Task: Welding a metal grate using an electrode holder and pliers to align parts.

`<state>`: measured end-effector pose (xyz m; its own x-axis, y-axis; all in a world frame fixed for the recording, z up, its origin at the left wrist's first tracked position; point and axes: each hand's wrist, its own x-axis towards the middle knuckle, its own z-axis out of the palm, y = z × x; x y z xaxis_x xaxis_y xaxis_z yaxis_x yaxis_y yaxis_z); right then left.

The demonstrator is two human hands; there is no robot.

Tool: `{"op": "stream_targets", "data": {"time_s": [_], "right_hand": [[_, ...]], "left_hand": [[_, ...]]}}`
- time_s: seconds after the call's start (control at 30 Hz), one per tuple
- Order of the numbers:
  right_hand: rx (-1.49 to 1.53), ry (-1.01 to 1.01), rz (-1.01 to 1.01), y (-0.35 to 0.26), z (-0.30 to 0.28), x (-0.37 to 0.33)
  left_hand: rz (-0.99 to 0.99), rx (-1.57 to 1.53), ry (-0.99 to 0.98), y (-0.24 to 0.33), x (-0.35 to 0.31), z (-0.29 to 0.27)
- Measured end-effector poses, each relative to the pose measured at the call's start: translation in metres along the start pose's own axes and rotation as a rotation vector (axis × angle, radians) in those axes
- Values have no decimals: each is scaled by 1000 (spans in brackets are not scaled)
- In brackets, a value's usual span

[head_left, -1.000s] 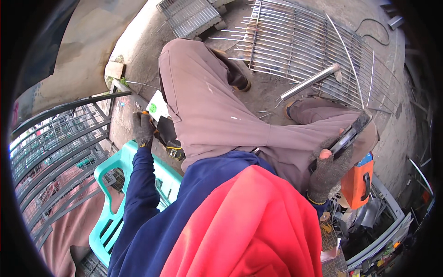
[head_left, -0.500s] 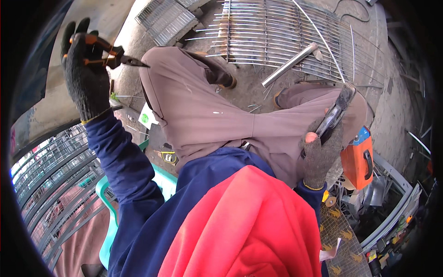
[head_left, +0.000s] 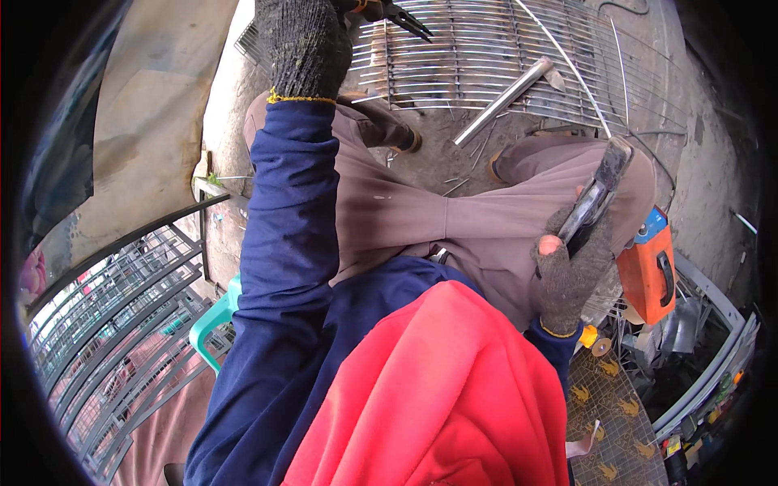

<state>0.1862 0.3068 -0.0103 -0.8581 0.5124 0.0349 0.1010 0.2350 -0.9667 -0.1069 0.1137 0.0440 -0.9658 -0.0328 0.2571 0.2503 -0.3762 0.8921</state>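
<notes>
At the upper left of the head view, my gloved left hand (head_left: pixel 304 53) is closed around long-nose pliers (head_left: pixel 405 20) with orange and black handles; the jaws point right, above a metal grid (head_left: pixel 454 61). The picture's top edge cuts off part of that hand. My gloved right hand (head_left: pixel 574 271) rests by my right thigh, its thumb tip bare. It grips a worn grey metal tool (head_left: pixel 598 190) that resembles locking pliers. A thin pale rod (head_left: pixel 567 65) runs over the grid down to near this tool's tip; I cannot tell whether they touch.
A hammer-like tool with a shiny tube handle (head_left: pixel 502 101) lies by the grid's near edge. An orange machine with a blue end (head_left: pixel 646 279) stands right of my right hand. Metal scraps (head_left: pixel 689 324) lie beside it. At left are stacked metal frames (head_left: pixel 113 332) and a turquoise stool (head_left: pixel 212 324).
My left hand has swung right with the pliers, from beside my left knee to over the near left part of the grid. The right hand keeps its grip, almost still.
</notes>
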Motion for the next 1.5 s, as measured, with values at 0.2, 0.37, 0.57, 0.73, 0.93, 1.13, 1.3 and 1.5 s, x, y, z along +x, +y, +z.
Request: {"op": "stream_targets", "data": {"time_s": [0.2, 0.37, 0.57, 0.73, 0.93, 1.13, 1.3, 1.5], "right_hand": [[17, 4, 52, 0, -3, -2], [-57, -11, 34, -1, -5, -2], [-83, -8, 29, 3, -7, -3], [-40, -9, 96, -3, -4, -1], [1, -15, 100, -5, -4, -1], [-98, -30, 39, 1, -6, -1], [-42, -13, 46, -1, -4, -2], [-82, -24, 55, -2, -3, 0]], "left_hand": [[-121, -45, -74, -7, -8, 13], [-53, -26, -126, -15, -7, 9], [-84, 106, -146, -8, -12, 18], [-99, 355, -141, -2, -16, 22], [-62, 266, -168, -7, -15, 25], [-141, 466, -309, -14, 10, 5], [-112, 475, -302, -18, 11, 7], [-107, 435, -284, -16, 3, 2]]}}
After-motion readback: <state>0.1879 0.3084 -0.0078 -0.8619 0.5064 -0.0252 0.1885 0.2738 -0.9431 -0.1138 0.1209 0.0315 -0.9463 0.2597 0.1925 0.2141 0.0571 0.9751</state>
